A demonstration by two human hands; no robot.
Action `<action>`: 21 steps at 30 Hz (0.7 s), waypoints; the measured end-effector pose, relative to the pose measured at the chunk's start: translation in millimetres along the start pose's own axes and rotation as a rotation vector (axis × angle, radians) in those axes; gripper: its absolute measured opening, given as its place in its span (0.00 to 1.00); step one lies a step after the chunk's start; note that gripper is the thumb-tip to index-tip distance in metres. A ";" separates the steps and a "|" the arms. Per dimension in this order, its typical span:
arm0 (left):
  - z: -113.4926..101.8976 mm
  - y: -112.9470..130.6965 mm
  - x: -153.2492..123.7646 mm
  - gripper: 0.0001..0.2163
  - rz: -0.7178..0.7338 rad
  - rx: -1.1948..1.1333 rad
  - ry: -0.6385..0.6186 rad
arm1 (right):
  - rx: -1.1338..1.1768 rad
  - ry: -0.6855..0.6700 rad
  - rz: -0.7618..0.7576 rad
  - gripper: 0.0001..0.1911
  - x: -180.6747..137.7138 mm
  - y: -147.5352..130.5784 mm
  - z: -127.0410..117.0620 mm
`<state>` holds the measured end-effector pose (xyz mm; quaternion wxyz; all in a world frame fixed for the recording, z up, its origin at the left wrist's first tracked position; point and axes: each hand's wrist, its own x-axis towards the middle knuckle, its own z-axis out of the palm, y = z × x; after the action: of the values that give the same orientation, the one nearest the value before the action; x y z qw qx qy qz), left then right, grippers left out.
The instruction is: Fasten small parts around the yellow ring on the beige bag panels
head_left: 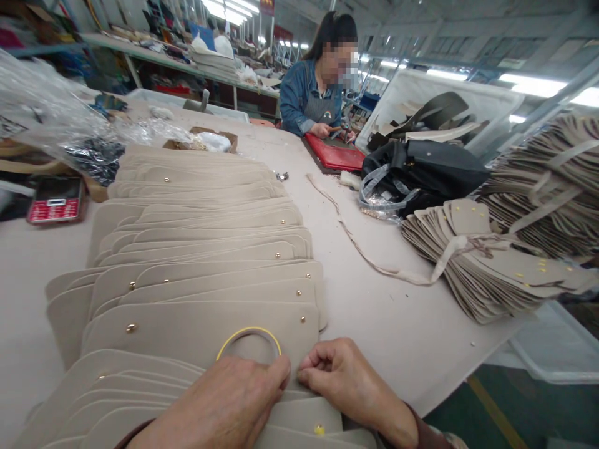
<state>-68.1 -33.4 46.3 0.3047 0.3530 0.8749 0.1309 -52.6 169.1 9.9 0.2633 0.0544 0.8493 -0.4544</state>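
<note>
My left hand (234, 396) is closed round a narrow roll of yellow tape (253, 328), whose upper rim shows above the knuckles. Close by on the right, my right hand (349, 380) is pinched, thumb against fingers, and whatever is between them is too small to make out. Under both hands lie overlapping beige leather-like panels (201, 321) with rounded corners, fanned out in a long row. Small gold-coloured studs (131, 327) sit near the ends of several panels. A bit of yellow (319, 429) covers a stud on a panel below my right hand.
Tied bundles of similar panels (468, 268) stand at the right, with a cloth strip (365, 255) trailing from them. Beyond are a black bag (430, 168) and a co-worker (304, 93) at a red piece (334, 153). A red phone (56, 199) and plastic wrap (51, 100) lie left.
</note>
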 end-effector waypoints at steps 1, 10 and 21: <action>-0.6 0.6 -0.2 0.13 -0.003 0.010 -0.008 | -0.058 0.015 -0.025 0.07 0.1 -2.1 0.8; 2.0 0.1 -1.5 0.12 0.032 0.029 0.079 | -0.212 0.098 -0.180 0.08 -5.2 0.9 6.9; -3.6 4.3 -6.8 0.13 0.021 0.046 0.096 | -0.238 0.070 -0.241 0.05 -11.9 3.6 -5.8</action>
<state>-64.2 -35.2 54.1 0.2526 0.3625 0.8875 0.1308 -43.6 177.6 15.7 0.1818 -0.0635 0.9060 -0.3769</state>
